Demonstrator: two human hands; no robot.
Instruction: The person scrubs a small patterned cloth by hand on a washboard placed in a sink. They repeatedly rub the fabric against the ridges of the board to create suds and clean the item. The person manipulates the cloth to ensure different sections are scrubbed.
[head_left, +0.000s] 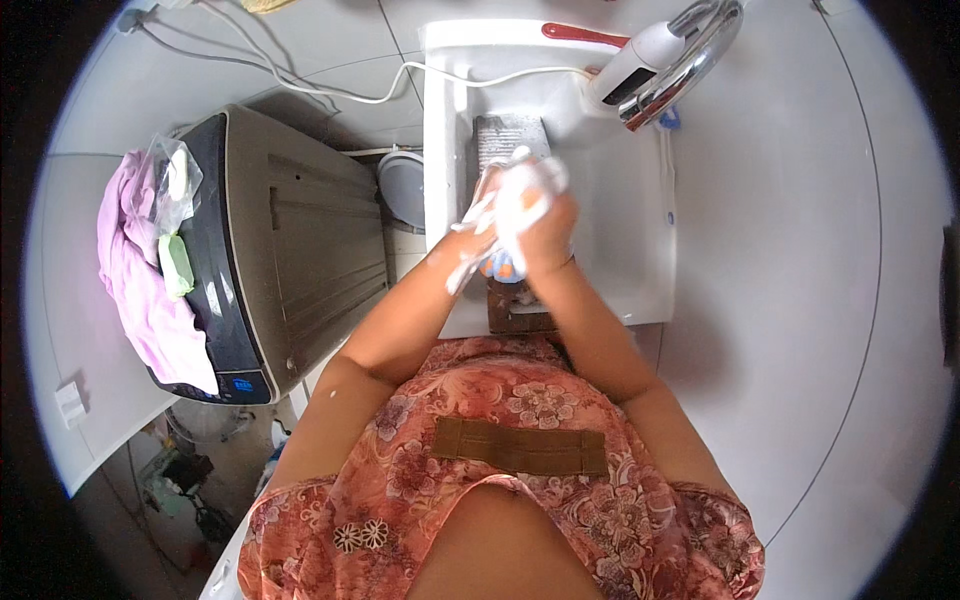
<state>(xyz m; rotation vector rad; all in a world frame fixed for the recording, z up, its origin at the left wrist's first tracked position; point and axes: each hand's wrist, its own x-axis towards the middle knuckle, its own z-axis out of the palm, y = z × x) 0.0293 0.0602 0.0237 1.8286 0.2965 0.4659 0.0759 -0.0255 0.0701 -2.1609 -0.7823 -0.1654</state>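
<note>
Over the sink's washboard, both hands meet around a foam-covered cloth. My right hand is closed on it and looks blurred. My left hand grips it from the left side, streaked with white lather to the wrist, its fingers partly hidden. Below the hands shows a blue and orange patterned part of the cloth. A brown piece, material unclear, lies at the sink's near edge under my wrists.
The white sink has a curved chrome faucet with a corded white body and a red-handled tool on its back rim. To the left stands a washing machine bearing a pink cloth. A grey basin sits between them.
</note>
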